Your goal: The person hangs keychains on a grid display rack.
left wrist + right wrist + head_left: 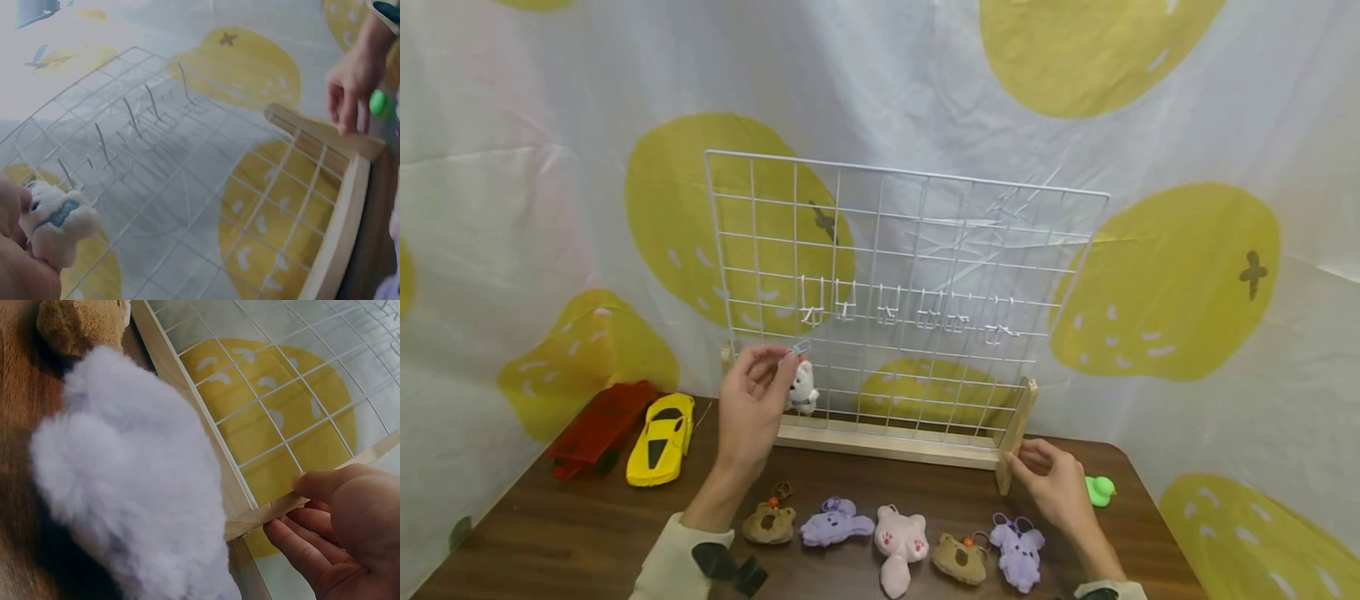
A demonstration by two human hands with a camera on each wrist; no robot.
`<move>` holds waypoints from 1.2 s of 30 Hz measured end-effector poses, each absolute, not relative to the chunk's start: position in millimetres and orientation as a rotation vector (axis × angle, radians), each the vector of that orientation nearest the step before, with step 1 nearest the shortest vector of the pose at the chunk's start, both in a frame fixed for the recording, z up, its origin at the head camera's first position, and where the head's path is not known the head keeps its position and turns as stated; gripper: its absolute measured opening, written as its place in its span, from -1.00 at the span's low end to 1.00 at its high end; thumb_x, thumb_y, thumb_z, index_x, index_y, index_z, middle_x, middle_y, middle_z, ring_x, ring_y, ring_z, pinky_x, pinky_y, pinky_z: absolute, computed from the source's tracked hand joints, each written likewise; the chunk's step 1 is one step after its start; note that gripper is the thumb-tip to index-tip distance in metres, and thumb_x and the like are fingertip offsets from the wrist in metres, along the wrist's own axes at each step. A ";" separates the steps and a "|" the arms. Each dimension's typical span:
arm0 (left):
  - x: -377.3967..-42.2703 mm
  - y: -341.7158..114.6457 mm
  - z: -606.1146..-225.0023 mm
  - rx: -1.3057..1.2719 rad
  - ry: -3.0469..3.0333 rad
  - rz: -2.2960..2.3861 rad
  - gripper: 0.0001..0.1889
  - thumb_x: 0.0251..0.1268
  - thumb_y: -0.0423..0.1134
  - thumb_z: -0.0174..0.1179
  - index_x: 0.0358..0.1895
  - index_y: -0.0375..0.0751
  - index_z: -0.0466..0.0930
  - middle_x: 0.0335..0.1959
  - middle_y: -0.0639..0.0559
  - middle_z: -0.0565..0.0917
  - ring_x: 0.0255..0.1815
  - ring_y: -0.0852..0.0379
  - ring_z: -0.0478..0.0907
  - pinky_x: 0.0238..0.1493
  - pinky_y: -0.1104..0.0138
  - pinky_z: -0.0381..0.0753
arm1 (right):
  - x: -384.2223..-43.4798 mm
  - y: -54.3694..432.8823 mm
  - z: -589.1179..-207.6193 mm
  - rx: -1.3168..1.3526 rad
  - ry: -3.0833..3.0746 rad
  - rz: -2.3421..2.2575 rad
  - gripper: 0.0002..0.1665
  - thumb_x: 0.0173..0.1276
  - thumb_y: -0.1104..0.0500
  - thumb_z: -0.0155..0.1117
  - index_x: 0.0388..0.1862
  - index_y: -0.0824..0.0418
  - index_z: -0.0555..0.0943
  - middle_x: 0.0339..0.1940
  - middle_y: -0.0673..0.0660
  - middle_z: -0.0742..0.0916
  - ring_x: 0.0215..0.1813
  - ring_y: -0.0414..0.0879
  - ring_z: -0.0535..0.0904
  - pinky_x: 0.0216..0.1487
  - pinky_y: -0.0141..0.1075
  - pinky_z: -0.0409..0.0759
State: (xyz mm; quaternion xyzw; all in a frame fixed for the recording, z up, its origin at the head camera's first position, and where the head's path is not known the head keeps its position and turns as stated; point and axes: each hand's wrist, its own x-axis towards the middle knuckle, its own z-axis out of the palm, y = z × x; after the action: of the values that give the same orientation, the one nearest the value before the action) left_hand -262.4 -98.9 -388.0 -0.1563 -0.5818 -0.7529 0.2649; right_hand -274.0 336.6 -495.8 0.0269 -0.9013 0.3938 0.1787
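Note:
My left hand (pixel 754 408) pinches the pale blue clasp (pixel 800 347) of a small white plush keychain (pixel 803 388), which hangs in front of a white wire grid rack (pixel 880 250). In the left wrist view the plush (pixel 59 219) wears a blue band. Several white hooks (pixel 887 304) stand out in a row across the grid, just above that hand. My right hand (pixel 1054 483) grips the wooden side post (pixel 1017 433) at the rack's right end. The right wrist view shows thumb and fingers on either side of this wood (pixel 269 511).
In a row along the table's front lie brown plush keychains (pixel 769 523), purple ones (pixel 837 525) and a pink one (pixel 900 537). At the left stand a yellow toy car (pixel 662 439) and a red toy vehicle (pixel 602 425). A green toy duck (pixel 1100 491) sits beyond my right hand.

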 end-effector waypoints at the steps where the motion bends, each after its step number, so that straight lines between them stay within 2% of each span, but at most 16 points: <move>1: -264.1 -96.7 -385.5 -0.413 -1.531 -2.055 -0.77 0.57 -0.42 0.28 0.13 -0.48 0.55 -0.01 -0.07 0.83 0.10 0.00 0.83 0.08 0.34 0.82 | -274.1 336.5 -496.2 0.076 -2.548 1.112 -0.63 0.47 0.10 0.55 0.12 0.29 0.77 0.02 0.32 0.88 0.08 0.21 0.86 0.10 -0.08 0.84; 10: -274.5 -84.5 -376.1 -0.395 -1.355 -2.120 -0.80 0.51 -0.48 0.31 0.06 -0.48 0.55 -0.05 -0.04 0.86 0.12 -0.14 0.83 0.12 0.29 0.82 | -273.5 335.0 -496.0 0.076 -2.546 1.121 -0.62 0.47 0.09 0.54 0.12 0.30 0.77 0.02 0.33 0.87 0.09 0.22 0.86 0.10 -0.08 0.84; 17: -277.4 -78.7 -373.9 -0.380 -1.300 -2.105 -0.81 0.52 -0.43 0.33 0.05 -0.42 0.57 -0.01 -0.15 0.85 0.08 -0.02 0.84 0.10 0.31 0.82 | -274.3 335.2 -496.0 0.077 -2.544 1.122 -0.62 0.47 0.09 0.54 0.12 0.31 0.76 0.02 0.34 0.87 0.08 0.22 0.86 0.09 -0.10 0.84; 23: -285.3 -73.4 -375.4 -0.314 -1.344 -2.073 -0.80 0.52 -0.43 0.33 0.06 -0.43 0.57 0.02 -0.31 0.83 0.03 -0.01 0.83 -0.03 0.38 0.82 | -273.2 336.2 -496.3 0.072 -2.545 1.100 -0.62 0.47 0.09 0.54 0.11 0.32 0.76 0.01 0.34 0.87 0.07 0.23 0.87 0.11 -0.04 0.83; 28: -293.0 -71.3 -377.6 -0.250 -1.424 -2.037 -0.78 0.50 -0.44 0.35 0.07 -0.47 0.59 0.03 -0.41 0.81 -0.04 0.13 0.83 -0.04 0.40 0.82 | -272.7 335.9 -496.4 0.066 -2.543 1.097 -0.64 0.47 0.10 0.54 0.10 0.31 0.77 0.01 0.33 0.88 0.07 0.21 0.87 0.10 -0.07 0.84; 32: -298.5 -72.7 -378.5 -0.195 -1.491 -1.957 -0.79 0.47 -0.40 0.39 0.04 -0.44 0.66 -0.03 -0.40 0.83 -0.10 0.17 0.81 -0.05 0.44 0.80 | -272.7 335.2 -495.9 0.077 -2.545 1.098 -0.64 0.47 0.11 0.54 0.11 0.31 0.77 0.00 0.33 0.88 0.07 0.21 0.87 0.09 -0.07 0.84; 36: -302.7 -73.5 -377.8 -0.118 -1.552 -1.876 -0.79 0.44 -0.28 0.47 -0.01 -0.32 0.75 -0.11 -0.29 0.87 -0.10 0.17 0.79 -0.17 0.49 0.75 | -272.5 335.1 -495.6 0.080 -2.539 1.094 -0.64 0.47 0.12 0.55 0.11 0.31 0.77 0.00 0.34 0.88 0.07 0.23 0.87 0.10 -0.03 0.83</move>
State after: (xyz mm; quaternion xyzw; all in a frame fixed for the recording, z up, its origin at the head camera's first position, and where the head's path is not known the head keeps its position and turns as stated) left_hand -302.7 -73.5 -377.8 -0.0454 -0.5975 -0.7224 0.3450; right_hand -272.5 335.1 -495.6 0.0283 -0.9018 0.3886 0.1869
